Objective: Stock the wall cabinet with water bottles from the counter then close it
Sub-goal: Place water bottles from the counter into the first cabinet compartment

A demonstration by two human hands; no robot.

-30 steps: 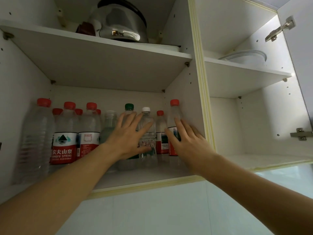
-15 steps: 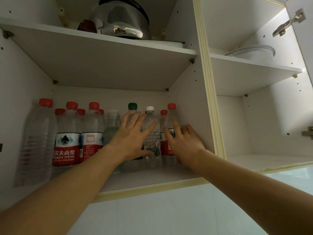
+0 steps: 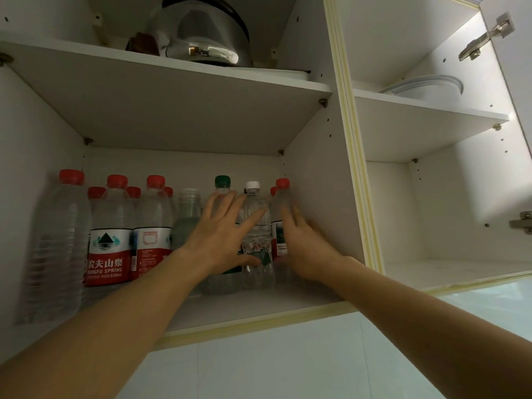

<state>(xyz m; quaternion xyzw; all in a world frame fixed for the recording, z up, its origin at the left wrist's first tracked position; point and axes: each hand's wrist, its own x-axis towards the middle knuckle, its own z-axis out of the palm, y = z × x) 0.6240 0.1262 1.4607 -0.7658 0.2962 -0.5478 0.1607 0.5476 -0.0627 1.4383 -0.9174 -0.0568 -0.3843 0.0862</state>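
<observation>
Water bottles (image 3: 110,234) stand upright in a close row on the lower shelf (image 3: 259,303) of the wall cabinet (image 3: 345,139), in its left compartment. At the far left is a big clear bottle with a red cap (image 3: 57,240), then two rows of red-capped, red-labelled ones, then a clear bottle with no coloured cap (image 3: 188,214). Packing them shoulder to shoulder looks meant to save room and keep them from toppling.

The left hand (image 3: 221,240) lies flat against the green-capped bottle (image 3: 222,182), fingers (image 3: 218,205) spread and released, thumb low across the white-capped bottle (image 3: 256,231). It grips nothing; the open palm seems to be pressing these bottles back and steadying them. The right hand (image 3: 305,249) is likewise open, its fingers lying on the red-capped bottle (image 3: 280,214) nearest the cabinet's dividing wall, probably nudging it into line against that wall.

Above, a steel pot (image 3: 207,38) sits on the upper shelf. The right compartment holds only a pale lidded dish (image 3: 426,87) up high, and its door (image 3: 515,67) stands open on its hinges, so closing is not yet done. No desk is in view, so whether more bottles wait there cannot be told
</observation>
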